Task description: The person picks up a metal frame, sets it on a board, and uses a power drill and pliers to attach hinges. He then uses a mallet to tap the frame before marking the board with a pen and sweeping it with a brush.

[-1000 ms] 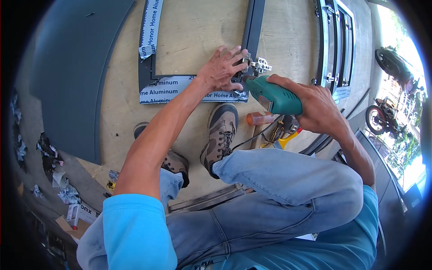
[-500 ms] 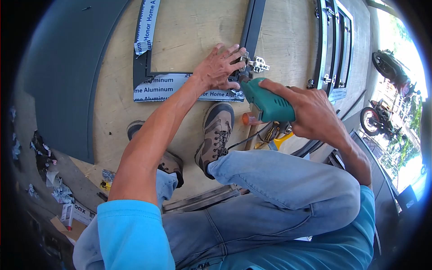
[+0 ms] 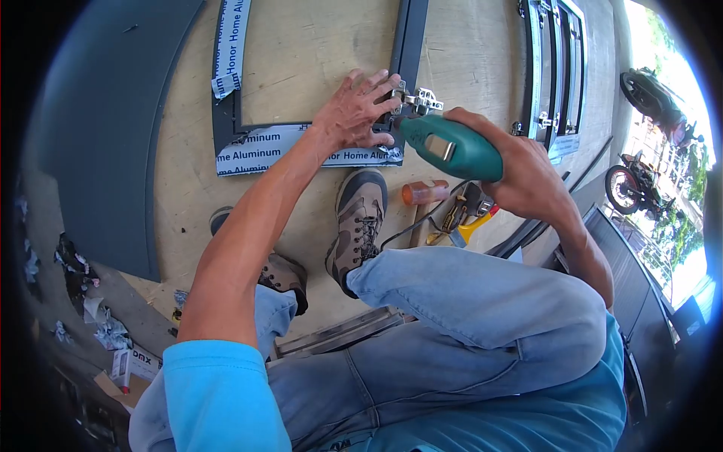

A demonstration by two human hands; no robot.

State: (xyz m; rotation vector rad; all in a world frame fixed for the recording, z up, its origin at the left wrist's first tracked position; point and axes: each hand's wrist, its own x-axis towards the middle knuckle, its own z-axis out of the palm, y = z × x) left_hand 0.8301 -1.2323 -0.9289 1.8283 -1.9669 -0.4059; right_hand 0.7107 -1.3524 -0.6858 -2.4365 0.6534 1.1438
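My right hand (image 3: 527, 175) is wrapped round a green power drill (image 3: 456, 147), whose nose points left at the corner of a dark aluminium frame (image 3: 407, 49). Just above the drill's nose, a metal cabinet hinge (image 3: 425, 100) sits on the frame's right-hand bar. My left hand (image 3: 352, 113) lies over that corner with its fingers spread, the fingertips touching the hinge plate and the thumb stretched toward the drill's nose. Where the drill's tip meets the frame is hidden. Printed protective film (image 3: 260, 151) covers the frame's lower bar.
Near my shoe (image 3: 360, 218) lie an orange bottle-like cylinder (image 3: 424, 193) and a yellow-handled tool (image 3: 473, 227). A dark panel (image 3: 105, 135) stands at left. Another frame with hinges (image 3: 553, 75) lies at right; motorcycles (image 3: 640, 188) are beyond.
The drill has turned in my right hand's grip, its metal clip now facing up. The orange cylinder shows apart from it. My left hand stays on the corner; the view has shifted slightly.
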